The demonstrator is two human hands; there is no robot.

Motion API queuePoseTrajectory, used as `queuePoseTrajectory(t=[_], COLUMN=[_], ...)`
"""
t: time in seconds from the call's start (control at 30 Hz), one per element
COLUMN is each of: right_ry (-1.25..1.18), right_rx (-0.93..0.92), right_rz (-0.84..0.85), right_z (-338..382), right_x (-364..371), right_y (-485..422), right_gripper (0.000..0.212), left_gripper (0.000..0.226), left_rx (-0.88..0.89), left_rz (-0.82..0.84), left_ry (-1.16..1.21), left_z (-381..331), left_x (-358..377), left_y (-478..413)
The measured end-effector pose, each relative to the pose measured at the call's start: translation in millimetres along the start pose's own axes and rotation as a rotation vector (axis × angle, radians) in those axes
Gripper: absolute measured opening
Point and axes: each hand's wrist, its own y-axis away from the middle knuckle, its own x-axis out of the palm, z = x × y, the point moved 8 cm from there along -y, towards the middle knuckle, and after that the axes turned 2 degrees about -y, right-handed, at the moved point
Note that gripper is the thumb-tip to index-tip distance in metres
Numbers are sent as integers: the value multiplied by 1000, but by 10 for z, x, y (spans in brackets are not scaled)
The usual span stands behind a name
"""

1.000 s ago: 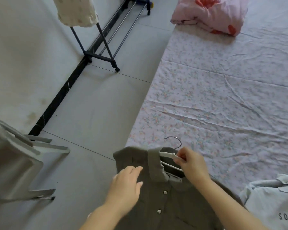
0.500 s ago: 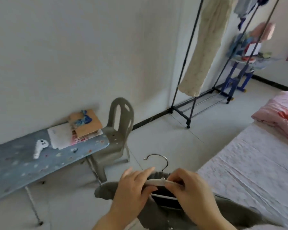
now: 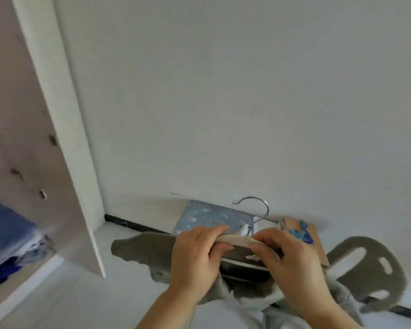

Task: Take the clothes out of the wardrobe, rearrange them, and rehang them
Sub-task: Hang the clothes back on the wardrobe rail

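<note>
Shirt (image 3: 145, 251) hangs on its hanger (image 3: 238, 240), lifted between both hands: left hand (image 3: 195, 260) and right hand (image 3: 292, 264) pinch the hanger's bar, close together. A second ago it lay flat beneath them. Wardrobe (image 3: 57, 115) has come into view left of the left hand, so rehanging looks next.

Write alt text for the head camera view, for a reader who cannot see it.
A left hand and a right hand grip a white clothes hanger with a metal hook, a grey-green garment draped on it. An open white wardrobe holding blue clothes stands at left, a grey plastic chair at right.
</note>
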Motion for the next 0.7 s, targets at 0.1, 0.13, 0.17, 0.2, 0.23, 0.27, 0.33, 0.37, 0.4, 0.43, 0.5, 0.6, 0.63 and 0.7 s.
queuePoseTrajectory(t=[0.1, 0.13, 0.17, 0.2, 0.23, 0.27, 0.33, 0.37, 0.4, 0.43, 0.5, 0.6, 0.63, 0.7], right_ry=[-25, -36, -54, -72, -92, -111, -146, -167, -198, -230, -284, -326, -322, -292], right_rx=[-189, -238, -285, -336, -395, -459, -576, -627, -683, -740, -851, -999, -1026, -1067], right_rz=[24, 37, 60, 86, 112, 133, 172, 182, 182, 179, 146, 80, 73, 81], right_z=[355, 458, 569, 696, 847, 1015, 1354, 1534, 1717, 1891, 2233, 2718, 2869, 3167], right_x=[596, 792, 1002, 1208, 1399, 1580, 1920, 2062, 2193, 2318, 2531, 2857, 2990, 3290], right_y=[-487, -635, -775, -913, -1043, -1166, -1381, -1465, -1539, -1602, -1689, -1796, -1842, -1931], right_gripper=[18, 23, 28, 33, 38, 42, 48, 52, 58, 63, 63, 50, 48, 50], left_gripper=[22, 22, 23, 24, 26, 27, 30, 30, 29, 29, 30, 27, 29, 33], left_rx=[-81, -119, -159, -200, -238, -272, -341, -376, -409, -438, -489, -579, -594, -610], left_rz=[-121, -159, -195, -234, -272, -311, -366, -392, -418, -444, -495, -551, -558, -577], left_ry=[-151, -206, -257, -305, -350, -393, -464, -506, -543, -572, -614, -661, -675, -704], left_z=[554, 736, 909, 1066, 1204, 1320, 1534, 1631, 1723, 1813, 1981, 2268, 2388, 2633], left_x=[-566, -757, -952, -1149, -1342, -1538, -1898, -2069, -2237, -2398, -2696, -3129, -3259, -3522], left_y=[-211, -262, -300, -330, -354, -375, -402, -403, -396, -388, -370, -338, -333, -326])
